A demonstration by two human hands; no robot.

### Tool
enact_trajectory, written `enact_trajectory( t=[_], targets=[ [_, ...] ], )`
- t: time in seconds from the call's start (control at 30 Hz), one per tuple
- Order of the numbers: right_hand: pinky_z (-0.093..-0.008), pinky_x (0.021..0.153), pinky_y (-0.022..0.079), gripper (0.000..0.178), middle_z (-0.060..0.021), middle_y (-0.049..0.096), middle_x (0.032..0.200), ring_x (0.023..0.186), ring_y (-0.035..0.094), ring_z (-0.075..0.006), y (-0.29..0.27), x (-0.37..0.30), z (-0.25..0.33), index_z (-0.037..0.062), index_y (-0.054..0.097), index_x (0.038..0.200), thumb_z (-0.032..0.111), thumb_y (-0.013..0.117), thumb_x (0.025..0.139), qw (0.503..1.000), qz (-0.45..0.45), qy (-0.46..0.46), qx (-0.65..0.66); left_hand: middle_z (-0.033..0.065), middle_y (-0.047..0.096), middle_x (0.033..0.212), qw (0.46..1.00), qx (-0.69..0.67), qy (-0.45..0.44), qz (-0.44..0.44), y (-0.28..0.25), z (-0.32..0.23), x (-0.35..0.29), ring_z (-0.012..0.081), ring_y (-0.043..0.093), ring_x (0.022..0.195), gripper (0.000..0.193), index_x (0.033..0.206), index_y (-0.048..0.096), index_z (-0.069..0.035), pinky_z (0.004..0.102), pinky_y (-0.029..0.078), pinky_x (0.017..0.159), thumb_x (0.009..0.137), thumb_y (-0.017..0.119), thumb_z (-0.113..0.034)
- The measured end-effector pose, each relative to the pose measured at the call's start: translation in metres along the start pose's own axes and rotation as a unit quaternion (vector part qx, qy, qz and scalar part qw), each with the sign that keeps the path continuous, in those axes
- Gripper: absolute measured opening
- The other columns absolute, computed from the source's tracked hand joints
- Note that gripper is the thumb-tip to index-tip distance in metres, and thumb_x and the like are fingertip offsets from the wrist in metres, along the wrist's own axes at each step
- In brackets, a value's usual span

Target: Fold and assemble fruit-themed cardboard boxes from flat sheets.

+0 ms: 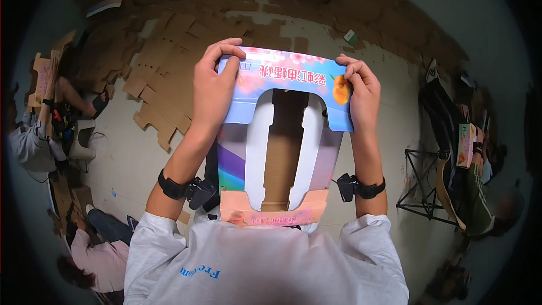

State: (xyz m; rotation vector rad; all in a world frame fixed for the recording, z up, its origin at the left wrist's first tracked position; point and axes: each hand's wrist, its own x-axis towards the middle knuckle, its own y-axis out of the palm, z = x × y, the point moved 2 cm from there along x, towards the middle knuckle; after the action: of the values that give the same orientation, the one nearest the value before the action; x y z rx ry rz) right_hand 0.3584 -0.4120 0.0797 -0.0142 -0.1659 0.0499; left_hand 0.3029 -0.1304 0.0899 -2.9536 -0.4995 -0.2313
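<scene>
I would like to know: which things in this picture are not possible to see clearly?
All in the head view:
Underside of the box: faces away.
Whether fingers of the left hand or right hand press its back: hidden by the box.
Lap: covered by box and shirt.
How the small carton, far right, is held: too small, dark.
</scene>
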Motion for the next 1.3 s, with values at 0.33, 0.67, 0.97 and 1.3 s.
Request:
enact_trajectory(
  t=[0.33,0.67,0.97,1.3],
  targets=[
    [-0.0300,0.092,0.052,0.018,-0.0155,0.070,0.127,0.106,0.064,-0.0169,-0.003,0.000,0.009,0.0004,0.063,0.088,-0.004,0.047,0.096,1.000,-0.015,0.012,-0.021,0.0136,0.067,0.130,0.998,0.058,0.029,0.014,0.005,-0.004,0.003,0.0248,0.064,0.120,0.012,0.100,0.069,-0.001,0.0353,0.047,0.107,0.096,0.059,-0.007],
    [-0.0349,0.098,0.053,0.022,-0.0155,0.072,0.119,0.120,0.068,-0.0259,0.008,-0.009,0.012,-0.0035,0.066,0.089,-0.003,0.046,0.099,0.974,-0.042,-0.086,-0.206,0.0110,0.070,0.123,0.979,0.176,0.099,-0.002,0.009,-0.016,-0.002,0.0242,0.069,0.100,0.014,0.103,0.068,-0.001,0.0352,0.054,0.081,0.098,0.055,-0.004],
    [-0.0331,0.103,0.050,0.020,-0.0174,0.073,0.120,0.117,0.067,-0.0230,0.001,0.003,0.014,-0.0034,0.067,0.097,-0.001,0.048,0.101,0.986,-0.025,-0.022,-0.165,0.0125,0.069,0.119,0.976,0.162,0.145,0.010,0.007,-0.008,0.006,0.0272,0.068,0.095,0.021,0.098,0.068,0.000,0.0376,0.053,0.081,0.095,0.047,0.003],
    [-0.0325,0.102,0.051,0.019,-0.0158,0.075,0.117,0.116,0.067,-0.0200,0.008,-0.009,0.000,-0.0021,0.068,0.101,0.001,0.050,0.104,0.983,-0.083,-0.050,-0.154,0.0127,0.068,0.124,0.993,0.061,0.097,0.013,0.005,0.004,0.006,0.0218,0.067,0.104,0.024,0.094,0.069,0.003,0.0339,0.052,0.093,0.097,0.045,0.002]
  ],
)
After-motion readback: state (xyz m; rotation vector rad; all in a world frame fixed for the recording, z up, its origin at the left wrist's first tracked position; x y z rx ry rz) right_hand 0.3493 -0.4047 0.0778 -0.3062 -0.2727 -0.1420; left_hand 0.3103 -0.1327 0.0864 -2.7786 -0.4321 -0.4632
